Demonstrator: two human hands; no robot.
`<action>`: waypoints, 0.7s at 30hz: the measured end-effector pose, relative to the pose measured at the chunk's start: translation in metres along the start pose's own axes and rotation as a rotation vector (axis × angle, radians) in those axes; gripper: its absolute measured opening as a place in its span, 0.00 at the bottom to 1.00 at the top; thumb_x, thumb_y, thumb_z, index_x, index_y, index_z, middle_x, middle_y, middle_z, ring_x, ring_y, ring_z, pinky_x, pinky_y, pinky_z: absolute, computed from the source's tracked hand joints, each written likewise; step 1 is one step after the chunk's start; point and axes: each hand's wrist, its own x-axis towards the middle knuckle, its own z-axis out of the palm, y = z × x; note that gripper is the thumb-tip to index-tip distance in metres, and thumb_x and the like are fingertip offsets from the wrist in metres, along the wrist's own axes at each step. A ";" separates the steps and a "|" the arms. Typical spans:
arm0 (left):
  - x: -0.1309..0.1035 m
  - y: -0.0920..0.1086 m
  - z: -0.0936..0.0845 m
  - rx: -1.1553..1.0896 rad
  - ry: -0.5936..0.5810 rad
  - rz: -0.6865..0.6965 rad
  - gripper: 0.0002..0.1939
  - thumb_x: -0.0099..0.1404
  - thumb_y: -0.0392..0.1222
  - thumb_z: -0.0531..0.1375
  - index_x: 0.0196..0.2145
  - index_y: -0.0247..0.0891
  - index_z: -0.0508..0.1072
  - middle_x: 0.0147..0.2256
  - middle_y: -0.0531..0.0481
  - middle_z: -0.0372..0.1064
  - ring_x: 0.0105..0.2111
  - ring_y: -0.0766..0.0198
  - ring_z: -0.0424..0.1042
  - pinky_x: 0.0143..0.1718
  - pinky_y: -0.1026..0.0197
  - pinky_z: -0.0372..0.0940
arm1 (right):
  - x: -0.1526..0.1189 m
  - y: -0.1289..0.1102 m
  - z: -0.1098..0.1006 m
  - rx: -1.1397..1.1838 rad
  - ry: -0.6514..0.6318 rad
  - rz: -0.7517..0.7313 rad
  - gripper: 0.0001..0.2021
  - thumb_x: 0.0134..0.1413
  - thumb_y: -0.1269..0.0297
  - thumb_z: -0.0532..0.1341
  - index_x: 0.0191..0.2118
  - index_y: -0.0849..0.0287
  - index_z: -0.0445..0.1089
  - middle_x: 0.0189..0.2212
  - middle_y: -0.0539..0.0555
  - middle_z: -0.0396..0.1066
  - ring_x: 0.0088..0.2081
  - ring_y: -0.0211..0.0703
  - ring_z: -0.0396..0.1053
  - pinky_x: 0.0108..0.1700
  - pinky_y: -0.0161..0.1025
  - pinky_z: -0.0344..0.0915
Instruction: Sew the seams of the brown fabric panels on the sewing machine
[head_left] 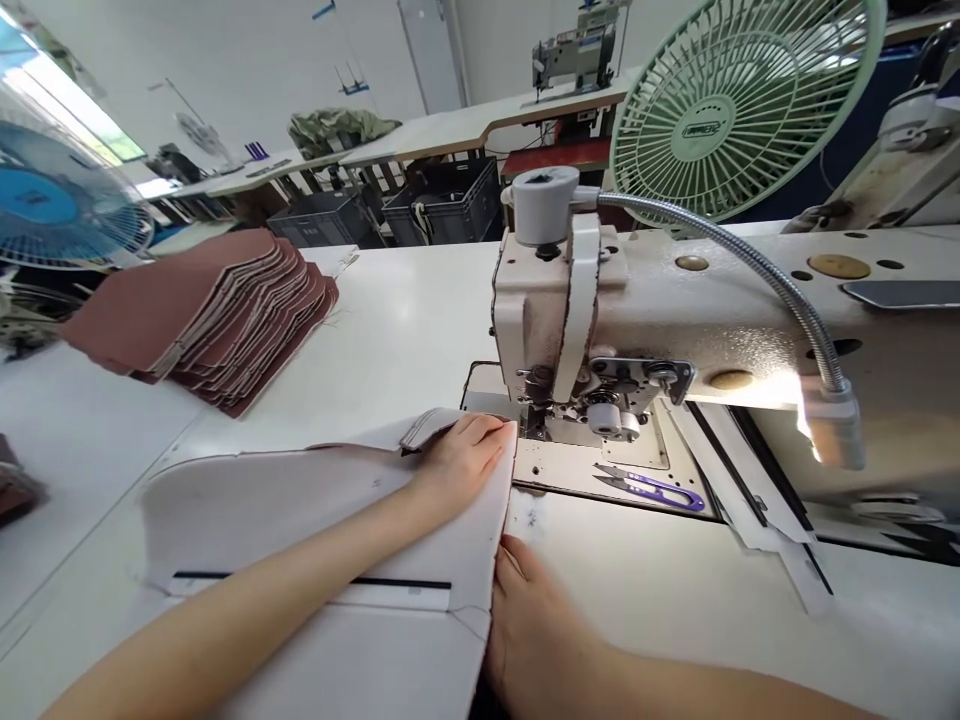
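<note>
A large white-backed fabric panel [300, 500] with a reddish edge lies in front of the sewing machine [547, 320]. A strip with a black line [405, 598] runs across its lower part. My left hand [461, 460] is closed on the panel's upper right corner, just left of the needle area, fingers bent together beside a small folded flap [427, 428]. Lower down, my right hand [532, 625] grips the panel's right edge, its thumb side against the border; some of its fingers are hidden. Purple thread snips [652, 488] rest on the machine bed, right of the panel.
A stack of brown-red panels [217, 310] sits at the left on the white table [397, 320]. A lit lamp [831, 425] hangs from a flexible neck. White strips with black lines [757, 490] lie at right. A green fan [742, 110] stands behind the machine.
</note>
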 end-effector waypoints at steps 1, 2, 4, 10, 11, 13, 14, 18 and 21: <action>0.000 -0.001 0.000 0.005 -0.003 0.007 0.16 0.71 0.33 0.49 0.53 0.37 0.66 0.44 0.44 0.68 0.47 0.57 0.67 0.49 0.54 0.68 | 0.000 0.000 0.000 -0.001 -0.002 -0.007 0.21 0.53 0.67 0.60 0.53 0.63 0.70 0.46 0.61 0.74 0.51 0.59 0.64 0.52 0.56 0.61; 0.000 -0.002 0.000 0.011 -0.006 0.017 0.16 0.70 0.33 0.49 0.53 0.37 0.66 0.44 0.44 0.68 0.47 0.57 0.67 0.49 0.55 0.68 | 0.000 0.000 -0.001 -0.005 -0.005 -0.009 0.21 0.52 0.67 0.60 0.53 0.63 0.70 0.46 0.62 0.74 0.51 0.59 0.64 0.52 0.56 0.61; 0.001 -0.004 0.001 0.021 -0.021 0.042 0.16 0.70 0.32 0.48 0.53 0.36 0.66 0.44 0.44 0.68 0.47 0.57 0.66 0.50 0.56 0.68 | 0.001 0.000 -0.003 -0.020 -0.017 -0.013 0.21 0.52 0.67 0.60 0.53 0.63 0.70 0.45 0.63 0.74 0.50 0.60 0.64 0.52 0.57 0.60; 0.004 -0.007 0.002 0.046 -0.034 0.069 0.15 0.70 0.33 0.47 0.52 0.33 0.67 0.43 0.43 0.68 0.45 0.57 0.66 0.49 0.54 0.67 | 0.003 0.003 -0.019 -0.038 -0.115 -0.064 0.18 0.51 0.66 0.61 0.49 0.64 0.72 0.39 0.64 0.74 0.45 0.59 0.65 0.47 0.57 0.61; 0.005 -0.007 0.003 0.048 -0.031 0.068 0.16 0.70 0.33 0.47 0.51 0.34 0.67 0.43 0.43 0.68 0.45 0.57 0.66 0.48 0.54 0.67 | 0.003 0.004 -0.023 -0.040 -0.143 -0.072 0.17 0.50 0.66 0.62 0.47 0.63 0.72 0.38 0.64 0.74 0.44 0.59 0.66 0.47 0.57 0.62; 0.008 -0.006 0.005 0.047 -0.038 0.065 0.16 0.70 0.34 0.47 0.51 0.34 0.67 0.43 0.43 0.68 0.45 0.57 0.66 0.48 0.54 0.67 | 0.003 0.007 -0.031 -0.049 -0.184 -0.070 0.16 0.50 0.66 0.62 0.45 0.63 0.73 0.37 0.64 0.74 0.43 0.59 0.66 0.46 0.56 0.62; 0.010 -0.005 0.007 0.044 -0.045 0.065 0.16 0.70 0.34 0.47 0.52 0.34 0.67 0.43 0.43 0.68 0.45 0.57 0.66 0.49 0.54 0.67 | 0.002 0.009 -0.034 -0.050 -0.194 -0.060 0.15 0.50 0.67 0.61 0.44 0.64 0.73 0.36 0.64 0.74 0.43 0.58 0.66 0.46 0.56 0.62; 0.022 0.000 0.014 0.049 -0.064 0.071 0.15 0.70 0.33 0.47 0.50 0.35 0.69 0.41 0.45 0.69 0.45 0.58 0.67 0.47 0.55 0.67 | -0.002 0.017 -0.039 -0.034 -0.230 -0.015 0.09 0.53 0.68 0.59 0.39 0.61 0.74 0.31 0.61 0.74 0.41 0.56 0.66 0.46 0.55 0.62; 0.030 0.005 0.018 0.061 -0.046 0.077 0.14 0.69 0.32 0.49 0.47 0.34 0.71 0.38 0.44 0.69 0.43 0.57 0.67 0.45 0.56 0.67 | -0.007 0.021 -0.036 -0.014 -0.221 0.015 0.10 0.51 0.70 0.60 0.40 0.63 0.74 0.34 0.62 0.75 0.42 0.56 0.66 0.46 0.54 0.62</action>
